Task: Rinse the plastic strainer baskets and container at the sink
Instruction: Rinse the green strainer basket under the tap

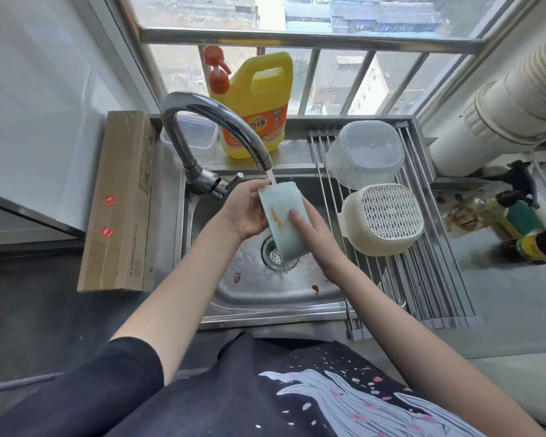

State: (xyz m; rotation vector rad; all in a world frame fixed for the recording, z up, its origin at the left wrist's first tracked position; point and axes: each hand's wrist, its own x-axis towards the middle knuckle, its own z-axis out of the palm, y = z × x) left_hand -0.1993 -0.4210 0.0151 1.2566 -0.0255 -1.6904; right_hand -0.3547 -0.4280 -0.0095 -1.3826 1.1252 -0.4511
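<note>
Pale blue plastic container (283,220), stained orange on one side, sits at frame centre under the running faucet (215,134), above the steel sink (265,291). Left hand (245,212) grips its upper left edge, fingers curled round it. Right hand (316,234) presses straight fingers against the stained face. Right of centre, a clear basket (364,152) and a cream strainer basket (383,219) lie upturned on the drying rack (435,291). Yellow detergent jug (254,105) stands behind the faucet.
</note>
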